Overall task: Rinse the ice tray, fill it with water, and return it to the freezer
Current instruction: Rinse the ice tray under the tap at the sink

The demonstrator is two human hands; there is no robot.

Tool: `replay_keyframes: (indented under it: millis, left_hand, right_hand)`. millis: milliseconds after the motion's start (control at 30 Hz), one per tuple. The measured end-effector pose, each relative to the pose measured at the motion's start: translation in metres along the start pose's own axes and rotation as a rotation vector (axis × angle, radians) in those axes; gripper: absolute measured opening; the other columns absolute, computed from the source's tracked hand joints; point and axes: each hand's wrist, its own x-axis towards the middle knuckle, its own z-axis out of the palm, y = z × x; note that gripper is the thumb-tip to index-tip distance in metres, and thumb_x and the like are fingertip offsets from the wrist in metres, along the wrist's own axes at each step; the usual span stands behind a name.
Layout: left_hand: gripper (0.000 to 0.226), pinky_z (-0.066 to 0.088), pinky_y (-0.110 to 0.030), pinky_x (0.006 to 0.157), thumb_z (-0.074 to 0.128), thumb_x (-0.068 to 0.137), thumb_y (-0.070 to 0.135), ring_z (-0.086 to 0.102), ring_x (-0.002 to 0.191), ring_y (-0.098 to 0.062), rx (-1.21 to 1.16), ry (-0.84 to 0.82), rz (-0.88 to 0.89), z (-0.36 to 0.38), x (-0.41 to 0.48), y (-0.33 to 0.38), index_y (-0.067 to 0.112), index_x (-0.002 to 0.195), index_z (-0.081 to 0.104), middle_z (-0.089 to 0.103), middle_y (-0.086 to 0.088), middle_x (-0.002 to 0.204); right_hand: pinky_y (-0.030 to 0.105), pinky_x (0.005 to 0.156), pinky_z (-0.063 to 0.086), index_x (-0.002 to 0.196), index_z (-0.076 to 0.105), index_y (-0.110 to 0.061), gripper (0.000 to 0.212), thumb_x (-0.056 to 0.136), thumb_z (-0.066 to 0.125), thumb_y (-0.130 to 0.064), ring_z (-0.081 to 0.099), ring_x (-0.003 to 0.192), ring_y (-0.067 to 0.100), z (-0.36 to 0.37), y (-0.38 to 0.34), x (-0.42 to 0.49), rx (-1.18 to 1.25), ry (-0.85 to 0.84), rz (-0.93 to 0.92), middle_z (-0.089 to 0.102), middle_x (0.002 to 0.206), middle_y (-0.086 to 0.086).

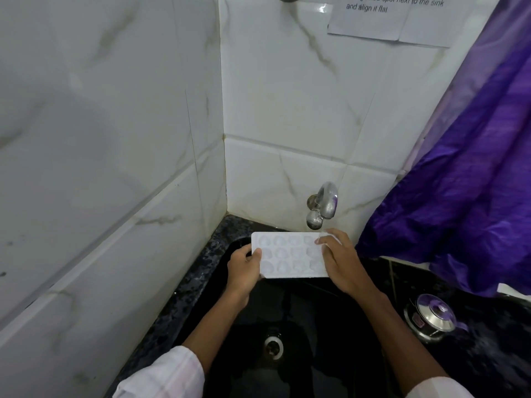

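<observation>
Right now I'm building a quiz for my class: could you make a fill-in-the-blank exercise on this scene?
1. The left hand and right hand hold the white tray over the black ___.
2. The tap sits above the tray's ___ end.
3. The cloth hanging at the right is ___.
Missing words: sink; right; purple.
</observation>
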Motion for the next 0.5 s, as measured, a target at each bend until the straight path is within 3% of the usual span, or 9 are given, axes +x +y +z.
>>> replay_keyframes:
  millis: [100, 233, 333, 400, 500]
  left_hand:
    - [0.02, 0.058, -0.029, 0.063, 0.048, 0.103, 0.016, 0.072, 0.089, -0.018, -0.019, 0.01, -0.001, 0.0041, 0.0023, 0.0042, 0.019, 0.108, 0.067, 0.074, -0.005, 0.101]
    - [0.021, 0.061, -0.032, 0.068, 0.048, 0.103, 0.016, 0.072, 0.089, -0.018, -0.041, 0.017, -0.001, 0.0086, 0.004, 0.0068, 0.017, 0.11, 0.068, 0.074, -0.004, 0.101]
    - [0.023, 0.062, -0.034, 0.07, 0.048, 0.103, 0.016, 0.073, 0.09, -0.019, -0.039, 0.021, -0.008, 0.0101, 0.0062, 0.0075, 0.014, 0.11, 0.07, 0.074, -0.006, 0.102]
    - [0.024, 0.063, -0.035, 0.071, 0.049, 0.103, 0.016, 0.073, 0.09, -0.02, -0.026, 0.026, -0.01, 0.0106, 0.0082, 0.0075, 0.013, 0.112, 0.07, 0.074, -0.006, 0.102]
    - [0.024, 0.063, -0.037, 0.072, 0.049, 0.102, 0.018, 0.073, 0.09, -0.02, -0.012, 0.029, -0.012, 0.0109, 0.0092, 0.0082, 0.014, 0.113, 0.07, 0.075, -0.005, 0.102]
  right_hand:
    - [0.02, 0.109, 0.019, 0.108, 0.064, -0.016, 0.024, 0.099, 0.043, -0.007, 0.036, 0.134, 0.021, -0.0007, 0.0013, -0.0004, -0.053, 0.036, -0.031, 0.042, 0.143, 0.007]
    - [0.028, 0.111, 0.021, 0.102, 0.064, -0.02, 0.022, 0.097, 0.046, -0.007, 0.033, 0.134, 0.02, -0.0008, 0.0062, -0.0008, -0.097, 0.048, -0.084, 0.04, 0.145, 0.006]
    - [0.046, 0.117, 0.022, 0.104, 0.067, -0.02, 0.025, 0.098, 0.047, -0.006, 0.024, 0.13, 0.002, -0.0033, 0.0039, -0.0022, -0.084, 0.037, -0.165, 0.041, 0.145, 0.008]
    - [0.047, 0.118, 0.019, 0.109, 0.069, -0.02, 0.027, 0.099, 0.047, -0.008, 0.02, 0.126, -0.005, -0.0037, 0.0032, -0.0022, -0.091, 0.025, -0.189, 0.041, 0.144, 0.007]
    - [0.04, 0.119, 0.016, 0.114, 0.07, -0.019, 0.027, 0.101, 0.046, -0.012, 0.03, 0.134, 0.013, -0.0034, 0.0006, 0.0003, -0.092, -0.011, -0.145, 0.039, 0.146, 0.006]
